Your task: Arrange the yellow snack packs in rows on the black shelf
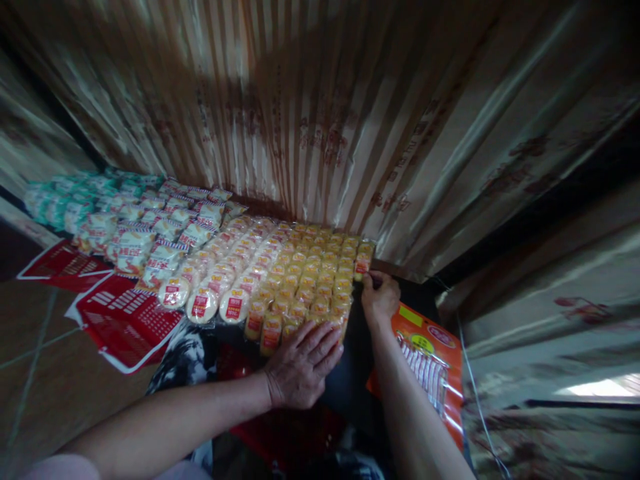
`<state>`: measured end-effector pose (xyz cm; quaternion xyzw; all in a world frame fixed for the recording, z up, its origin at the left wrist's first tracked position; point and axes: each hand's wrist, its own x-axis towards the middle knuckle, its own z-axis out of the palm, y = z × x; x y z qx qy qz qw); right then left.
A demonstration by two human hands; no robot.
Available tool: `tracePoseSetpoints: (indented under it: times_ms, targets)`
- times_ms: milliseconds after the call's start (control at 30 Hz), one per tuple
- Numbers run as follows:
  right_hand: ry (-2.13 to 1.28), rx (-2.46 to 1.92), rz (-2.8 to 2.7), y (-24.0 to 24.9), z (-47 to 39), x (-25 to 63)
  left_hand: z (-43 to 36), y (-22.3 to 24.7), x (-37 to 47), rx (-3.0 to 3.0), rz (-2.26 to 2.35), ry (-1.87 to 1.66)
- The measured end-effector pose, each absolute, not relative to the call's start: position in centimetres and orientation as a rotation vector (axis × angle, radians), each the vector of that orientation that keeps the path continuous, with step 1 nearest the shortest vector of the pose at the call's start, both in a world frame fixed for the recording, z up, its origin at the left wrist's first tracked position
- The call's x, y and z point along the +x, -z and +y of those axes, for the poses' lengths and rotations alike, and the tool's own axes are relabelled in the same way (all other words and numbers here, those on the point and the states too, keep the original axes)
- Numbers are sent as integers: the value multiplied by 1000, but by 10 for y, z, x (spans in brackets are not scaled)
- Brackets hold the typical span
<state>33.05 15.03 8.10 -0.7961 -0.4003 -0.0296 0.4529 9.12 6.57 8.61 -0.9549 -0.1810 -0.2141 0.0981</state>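
Rows of small yellow wrapped cakes (pixel 305 273) with orange-and-red labels lie packed together on a dark surface. My left hand (pixel 305 363) rests against their front edge, its fingers stretched out flat over the nearest packs. At the right end of the back row, my right hand (pixel 381 298) pinches the lower end of a single wrapped cake (pixel 364 259) between thumb and fingers. Left of the yellow block run rows of round pale wrapped cakes (pixel 234 305) with red labels. Beyond these are white snack packets (pixel 130 248) with striped edges, then green-and-white packets (pixel 77 213).
An orange snack bag (pixel 453 357) lies under and beside my right forearm. Red printed sheets (pixel 127 320) hang over the left front edge, above a tiled floor (pixel 30 333). Behind the rows hangs a pleated, printed curtain (pixel 310 107). A thin white cord (pixel 470 373) runs down at right.
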Motion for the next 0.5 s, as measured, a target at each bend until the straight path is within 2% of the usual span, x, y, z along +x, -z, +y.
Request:
tracePoseSetpoints:
  times_ms: [500]
  targets:
    - [-149,-1859,-950,-89,187,334,67,-89,91,-2798,-525,669]
